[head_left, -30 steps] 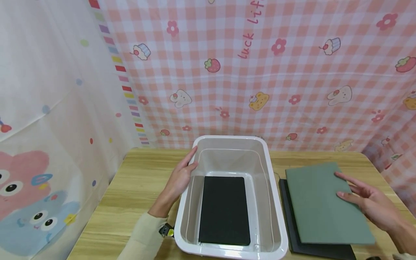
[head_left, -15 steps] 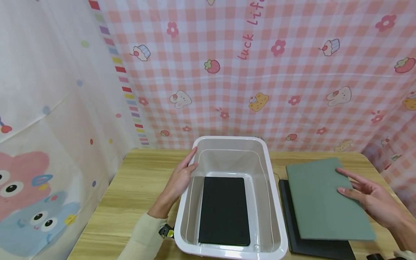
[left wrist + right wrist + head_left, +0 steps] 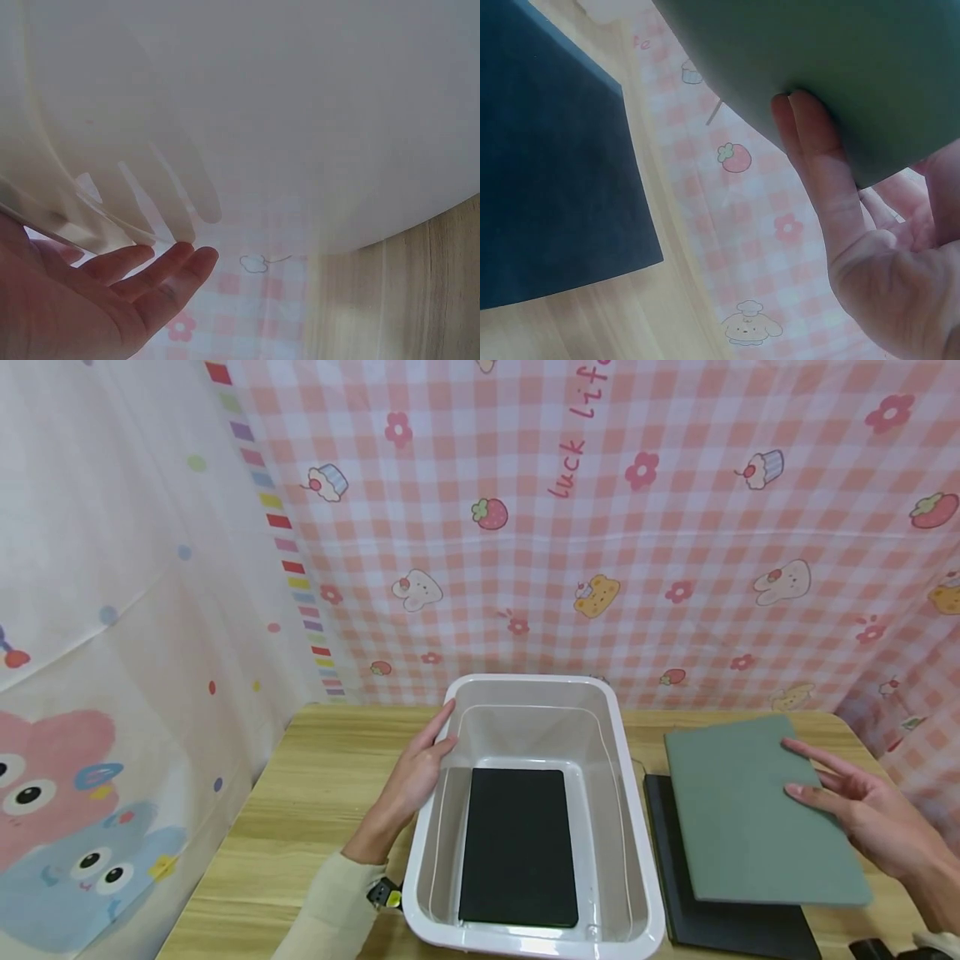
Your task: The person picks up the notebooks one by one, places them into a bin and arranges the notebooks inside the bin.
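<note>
A pale grey plastic tub (image 3: 525, 689) stands in the middle of the table, with a flat black notebook-like rectangle (image 3: 517, 847) lying on its floor. My left hand (image 3: 412, 777) holds the tub's left rim, thumb over the edge; in the left wrist view its fingers (image 3: 176, 289) rest against the outer wall. On the right, my right hand (image 3: 870, 814) pinches a thin green notebook (image 3: 757, 818) by its right edge, thumb on top and fingers underneath. The green notebook is raised above another black notebook (image 3: 663, 843), partly hiding it; the right wrist view shows its underside.
The wooden table (image 3: 315, 802) has bare wood to the left of the tub. A pink checked cloth (image 3: 525, 568) hangs behind the table's back edge, and a white printed cloth (image 3: 150, 610) hangs along the left.
My right hand has raised the green notebook and shifted it slightly away and to the right, showing more of the black one beneath. The left hand and tub stay in place.
</note>
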A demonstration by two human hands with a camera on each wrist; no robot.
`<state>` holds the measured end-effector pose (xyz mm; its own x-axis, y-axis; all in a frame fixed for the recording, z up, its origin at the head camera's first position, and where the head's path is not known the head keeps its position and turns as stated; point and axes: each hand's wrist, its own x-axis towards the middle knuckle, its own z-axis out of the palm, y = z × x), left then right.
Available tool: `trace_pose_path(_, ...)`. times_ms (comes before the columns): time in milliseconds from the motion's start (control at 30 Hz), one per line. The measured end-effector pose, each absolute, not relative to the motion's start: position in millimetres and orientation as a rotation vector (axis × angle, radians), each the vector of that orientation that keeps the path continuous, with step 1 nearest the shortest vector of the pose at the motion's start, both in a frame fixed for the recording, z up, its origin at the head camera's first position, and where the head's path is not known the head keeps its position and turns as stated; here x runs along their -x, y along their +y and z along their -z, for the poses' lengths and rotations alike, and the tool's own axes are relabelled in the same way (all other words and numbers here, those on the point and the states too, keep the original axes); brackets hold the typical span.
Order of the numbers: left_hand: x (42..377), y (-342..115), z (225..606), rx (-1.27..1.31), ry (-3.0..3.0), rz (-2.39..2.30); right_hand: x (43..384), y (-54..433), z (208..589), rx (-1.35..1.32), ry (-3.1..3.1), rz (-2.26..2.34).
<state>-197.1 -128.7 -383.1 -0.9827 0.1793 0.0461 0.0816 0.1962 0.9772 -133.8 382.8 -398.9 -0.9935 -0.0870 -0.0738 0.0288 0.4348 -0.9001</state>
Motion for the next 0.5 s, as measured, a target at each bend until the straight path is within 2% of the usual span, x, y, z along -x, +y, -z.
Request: trace_pose_path(500,194.2,-128.9,385.8,-0.264,2.413,-1.901,133.5,387.7,394.3,0.142,2.647,1.584)
